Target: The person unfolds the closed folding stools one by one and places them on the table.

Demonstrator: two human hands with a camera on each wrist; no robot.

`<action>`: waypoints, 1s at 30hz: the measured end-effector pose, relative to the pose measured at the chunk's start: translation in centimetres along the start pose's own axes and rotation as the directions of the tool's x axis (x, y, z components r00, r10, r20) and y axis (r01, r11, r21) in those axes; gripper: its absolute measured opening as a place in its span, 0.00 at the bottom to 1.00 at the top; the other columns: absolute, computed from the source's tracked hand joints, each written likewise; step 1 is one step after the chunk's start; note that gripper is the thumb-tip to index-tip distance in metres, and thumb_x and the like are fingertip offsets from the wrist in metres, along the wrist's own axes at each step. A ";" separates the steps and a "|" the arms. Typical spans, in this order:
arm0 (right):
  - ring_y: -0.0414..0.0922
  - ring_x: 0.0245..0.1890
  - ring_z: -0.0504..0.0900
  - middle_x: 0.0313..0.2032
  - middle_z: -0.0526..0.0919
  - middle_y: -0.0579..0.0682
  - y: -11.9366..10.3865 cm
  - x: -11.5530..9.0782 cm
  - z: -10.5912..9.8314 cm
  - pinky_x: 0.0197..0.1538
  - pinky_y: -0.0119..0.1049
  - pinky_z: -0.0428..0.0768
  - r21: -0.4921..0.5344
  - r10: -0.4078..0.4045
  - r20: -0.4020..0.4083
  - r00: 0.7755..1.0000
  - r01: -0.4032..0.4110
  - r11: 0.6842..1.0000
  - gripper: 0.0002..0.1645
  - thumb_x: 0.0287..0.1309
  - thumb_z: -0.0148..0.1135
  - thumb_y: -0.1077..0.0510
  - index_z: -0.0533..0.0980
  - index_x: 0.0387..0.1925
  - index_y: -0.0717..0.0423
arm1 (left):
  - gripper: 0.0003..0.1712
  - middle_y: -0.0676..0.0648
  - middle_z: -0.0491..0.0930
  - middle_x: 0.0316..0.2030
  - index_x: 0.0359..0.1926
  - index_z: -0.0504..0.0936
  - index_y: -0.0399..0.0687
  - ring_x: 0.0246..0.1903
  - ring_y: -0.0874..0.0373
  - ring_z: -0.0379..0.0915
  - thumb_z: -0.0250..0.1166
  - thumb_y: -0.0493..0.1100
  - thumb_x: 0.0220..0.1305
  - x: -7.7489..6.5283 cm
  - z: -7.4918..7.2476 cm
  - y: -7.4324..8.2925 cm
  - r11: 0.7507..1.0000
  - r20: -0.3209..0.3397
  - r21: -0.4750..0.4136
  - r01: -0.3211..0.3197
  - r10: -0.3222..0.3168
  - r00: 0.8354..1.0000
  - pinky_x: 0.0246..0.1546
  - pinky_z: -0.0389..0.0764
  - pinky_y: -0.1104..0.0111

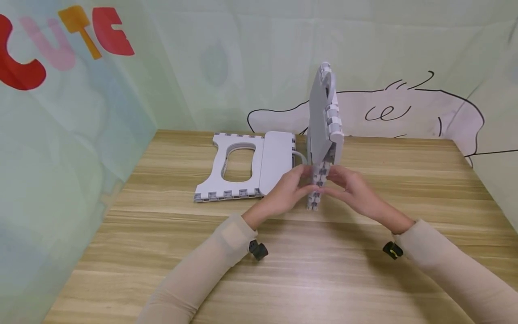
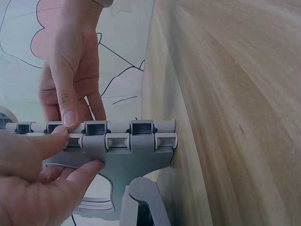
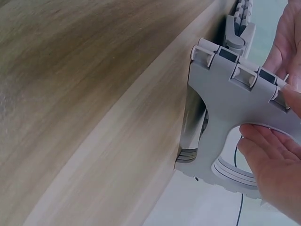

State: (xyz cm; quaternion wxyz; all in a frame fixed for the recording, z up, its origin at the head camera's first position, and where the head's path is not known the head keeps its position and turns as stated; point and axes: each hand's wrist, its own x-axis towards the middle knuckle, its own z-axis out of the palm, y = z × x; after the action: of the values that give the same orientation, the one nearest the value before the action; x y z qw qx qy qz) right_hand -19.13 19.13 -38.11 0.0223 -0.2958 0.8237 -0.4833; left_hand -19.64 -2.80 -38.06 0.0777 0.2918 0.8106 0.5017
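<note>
A grey folding step stool (image 1: 319, 121), folded flat, stands on edge on the table with its hinged leg edge toward me. My left hand (image 1: 288, 191) grips its left side low down, the thumb at the near edge. From the other side my right hand (image 1: 351, 190) holds the same leg part, its thumb close to the left one. In the right wrist view, fingers of the right hand (image 3: 275, 160) reach into the leg's cut-out. A second folding stool (image 1: 275, 157), also folded, lies flat to the left, its strap handle beside the upright stool.
Both stools are on a wood-grain table (image 1: 170, 180). A printed cloth (image 1: 210, 90) with coloured letters and a line drawing hangs behind and along the left. A black wrist device (image 1: 258, 249) sits at the left sleeve, another (image 1: 392, 250) at the right.
</note>
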 end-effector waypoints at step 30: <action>0.65 0.63 0.72 0.62 0.73 0.67 0.1 -2.5 -3.1 0.62 0.59 0.72 -0.056 0.057 0.020 0.998 -0.056 0.997 0.32 0.68 0.61 0.63 0.63 0.69 0.69 | 0.26 0.37 0.74 0.60 0.64 0.67 0.32 0.61 0.46 0.70 0.62 0.39 0.71 0.4 0.4 0.0 1.000 0.007 0.020 -0.013 0.013 1.000 0.62 0.74 0.60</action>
State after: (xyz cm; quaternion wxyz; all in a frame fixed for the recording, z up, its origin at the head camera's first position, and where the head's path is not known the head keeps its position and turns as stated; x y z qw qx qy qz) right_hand -18.10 22.87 -37.20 0.0369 -0.2780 0.8445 -0.4564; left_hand -19.77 -2.31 -38.15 0.0742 0.2994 0.8135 0.4931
